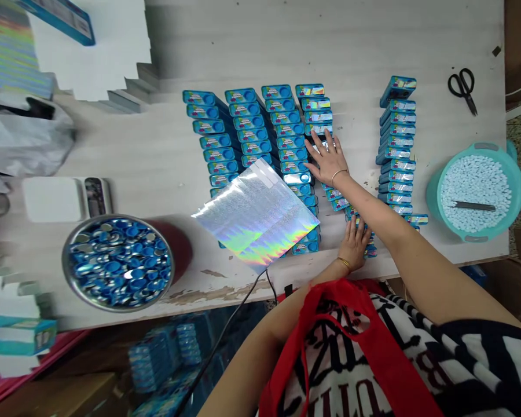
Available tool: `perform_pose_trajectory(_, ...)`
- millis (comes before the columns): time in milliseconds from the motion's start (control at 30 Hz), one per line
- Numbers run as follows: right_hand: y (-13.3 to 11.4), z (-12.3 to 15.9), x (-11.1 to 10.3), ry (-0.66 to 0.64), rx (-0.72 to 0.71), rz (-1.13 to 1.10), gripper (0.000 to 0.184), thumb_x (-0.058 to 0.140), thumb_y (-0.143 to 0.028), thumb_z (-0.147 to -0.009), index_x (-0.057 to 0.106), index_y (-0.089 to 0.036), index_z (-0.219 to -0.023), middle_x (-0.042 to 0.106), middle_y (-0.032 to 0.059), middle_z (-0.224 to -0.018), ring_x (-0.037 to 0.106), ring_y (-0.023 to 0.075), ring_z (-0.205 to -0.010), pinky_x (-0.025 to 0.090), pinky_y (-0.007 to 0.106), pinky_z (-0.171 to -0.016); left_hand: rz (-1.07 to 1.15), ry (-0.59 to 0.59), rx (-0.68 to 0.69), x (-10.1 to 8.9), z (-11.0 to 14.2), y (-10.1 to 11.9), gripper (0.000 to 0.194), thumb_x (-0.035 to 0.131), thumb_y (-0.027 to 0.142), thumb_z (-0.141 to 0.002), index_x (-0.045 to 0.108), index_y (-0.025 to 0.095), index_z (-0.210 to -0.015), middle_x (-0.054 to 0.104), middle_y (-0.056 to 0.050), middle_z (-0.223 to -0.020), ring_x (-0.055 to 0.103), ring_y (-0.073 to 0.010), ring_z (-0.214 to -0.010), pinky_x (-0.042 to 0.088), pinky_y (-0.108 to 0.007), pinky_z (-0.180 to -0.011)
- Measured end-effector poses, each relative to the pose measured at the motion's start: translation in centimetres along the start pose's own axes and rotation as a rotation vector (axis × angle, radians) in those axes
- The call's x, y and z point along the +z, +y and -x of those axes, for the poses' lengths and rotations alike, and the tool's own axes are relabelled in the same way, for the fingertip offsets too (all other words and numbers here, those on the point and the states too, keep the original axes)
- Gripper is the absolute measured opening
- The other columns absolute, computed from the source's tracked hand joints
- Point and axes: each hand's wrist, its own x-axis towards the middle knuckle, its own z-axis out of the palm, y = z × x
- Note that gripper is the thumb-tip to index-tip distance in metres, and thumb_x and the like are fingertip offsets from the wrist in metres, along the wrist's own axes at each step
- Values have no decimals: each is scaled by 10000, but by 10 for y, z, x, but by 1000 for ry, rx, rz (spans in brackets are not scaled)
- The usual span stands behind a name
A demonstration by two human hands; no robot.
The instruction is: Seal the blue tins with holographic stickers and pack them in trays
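Flat with fingers spread, my right hand (329, 159) rests on the fourth row of small blue tins (315, 104), the ones with shiny strips on their ends. My left hand (353, 242) lies at the near end of that same row, fingers stretched over the tins there. To its left stand three more rows of blue tins (248, 121), partly covered by a shiny holographic sheet (260, 217). Another column of blue tins (397, 139) stands to the right, beyond my right forearm. Part of the fourth row is hidden under my hands.
At the right are black scissors (463, 90) and a turquoise basket (434, 200) of white pellets with dark tweezers (473, 205) on top. At the left are a metal pot (180, 246) of blue and silver pieces, a white scale (52, 200) and stacked white sheets (91, 52).
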Motion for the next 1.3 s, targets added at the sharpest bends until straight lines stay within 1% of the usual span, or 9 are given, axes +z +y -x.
perform_pose_trajectory(100, -2, -2, -3, -11, 5, -13, 793, 279, -649, -1001, 183, -208, -1654, 31, 43, -1745, -99, 353, -1601, -81, 668, -1259, 88, 36, 22, -1, 5, -3, 1026, 764, 399, -732, 290, 96, -1590, 140, -252, -1698, 0, -469, -1574, 76, -677, -1256)
perform_pose_trajectory(200, 7, 1, -10, -9, -19, -89, 838, 259, -716, -979, 209, -214, -1649, 90, 54, -1740, -55, 330, -1609, -56, 643, -1273, 320, 271, 5, -7, 13, -14, 1011, 710, 594, -790, 289, 132, -1584, 218, -248, -1680, 135, -409, -1585, 102, -653, -1262)
perform_pose_trajectory(333, 43, 25, -21, 138, 81, -298, 847, 164, -769, -963, 207, -272, -1647, 165, 36, -1730, 17, 289, -1615, 35, 621, -1288, 762, 811, -381, -21, -4, -38, 779, 541, 604, -934, 323, 175, -1547, 365, -212, -1616, 343, -295, -1527, 265, -515, -1261)
perform_pose_trajectory(400, 62, 38, -21, 209, 181, -436, 880, 131, -806, -940, 236, -282, -1639, 200, 38, -1722, 76, 275, -1613, 87, 589, -1299, 957, 920, -599, -29, -29, -51, 731, 475, 592, -975, 311, 173, -1551, 348, -196, -1631, 356, -260, -1524, 294, -454, -1257)
perform_pose_trajectory(500, 74, 45, -10, 195, 282, -660, 1012, 147, -897, -867, 271, -244, -1629, 237, 69, -1710, 169, 258, -1598, 127, 520, -1314, 1100, 911, -725, -45, -70, -74, 735, 447, 596, -990, 295, 167, -1567, 313, -176, -1663, 336, -226, -1540, 285, -393, -1264)
perform_pose_trajectory(633, 57, 26, 8, 134, 320, -935, 1195, 192, -1002, -743, 203, -220, -1646, 170, 52, -1728, 114, 233, -1610, 89, 450, -1329, 1117, 898, -759, -69, -102, -104, 729, 437, 583, -998, 305, 161, -1578, 320, -151, -1669, 322, -204, -1549, 280, -356, -1263)
perform_pose_trajectory(900, 45, 25, 8, 119, 235, -1184, 1119, 324, -954, -786, 238, -238, -1642, 221, 5, -1713, 176, 227, -1598, 140, 402, -1328, 1088, 887, -572, -91, -124, -139, 775, 394, 681, -974, 286, 254, -1612, 245, -63, -1708, 265, -178, -1570, 264, -326, -1265)
perform_pose_trajectory(1067, 51, 43, 0, 123, 278, -1181, 1133, 323, -957, -786, 217, -227, -1647, 209, 17, -1717, 172, 226, -1598, 128, 397, -1329, 1156, 873, -505, -94, -136, -136, 761, 423, 654, -977, 289, 252, -1610, 286, -67, -1693, 279, -180, -1566, 257, -341, -1267)
perform_pose_trajectory(1300, 74, 73, -16, 153, 417, -1033, 1125, 258, -959, -797, 207, -224, -1646, 220, 28, -1716, 152, 214, -1602, 111, 381, -1323, 1321, 802, -422, -88, -156, -93, 729, 450, 613, -995, 277, 266, -1613, 283, -48, -1696, 319, -179, -1549, 290, -312, -1259)
